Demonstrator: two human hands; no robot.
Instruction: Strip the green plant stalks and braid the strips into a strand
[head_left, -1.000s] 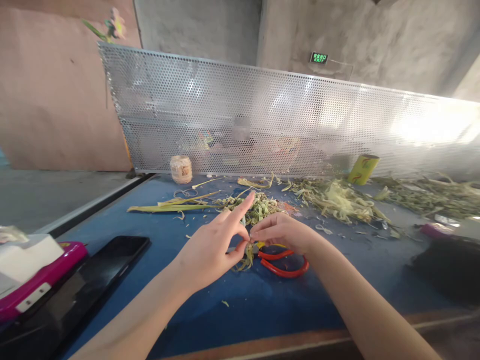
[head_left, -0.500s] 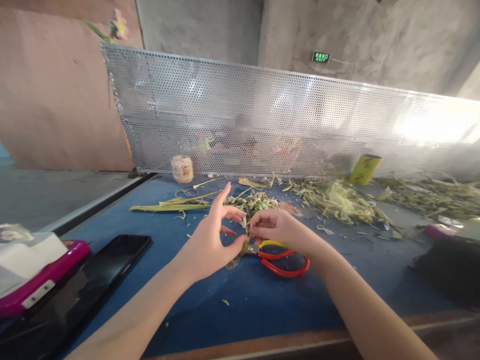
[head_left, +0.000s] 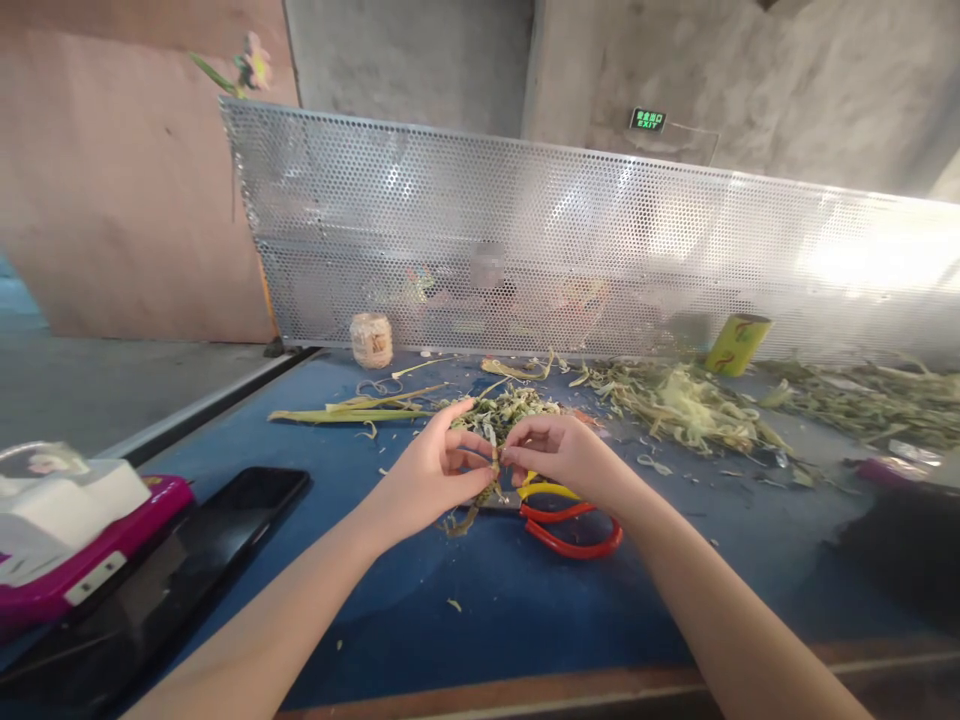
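Observation:
A thin strip of dried plant fibre (head_left: 492,486), seemingly twisted or braided, hangs between my hands, its loose brown end (head_left: 459,522) trailing toward the table. My left hand (head_left: 431,470) pinches it between thumb and fingertips, with the index finger raised. From the other side my right hand (head_left: 559,452) is closed, thumb against fingers, on the same strip near its upper part. Just below my right hand lie scissors with red handles (head_left: 581,548) and a yellow part, their blades partly hidden behind the strip. Behind my fingers sits a heap of dry green husk scraps (head_left: 517,402).
Pale stalks (head_left: 352,412) and a ball of twine (head_left: 371,340) lie at the back left. A phone (head_left: 247,510) and a magenta power strip (head_left: 135,530) sit left. More dry fibre (head_left: 682,405) and a yellow-green tube (head_left: 738,345) stand before the perforated metal screen (head_left: 450,200).
My left hand's fingers have come down from spread apart to close on the strip. My right hand keeps its pinch. The view has shifted slightly.

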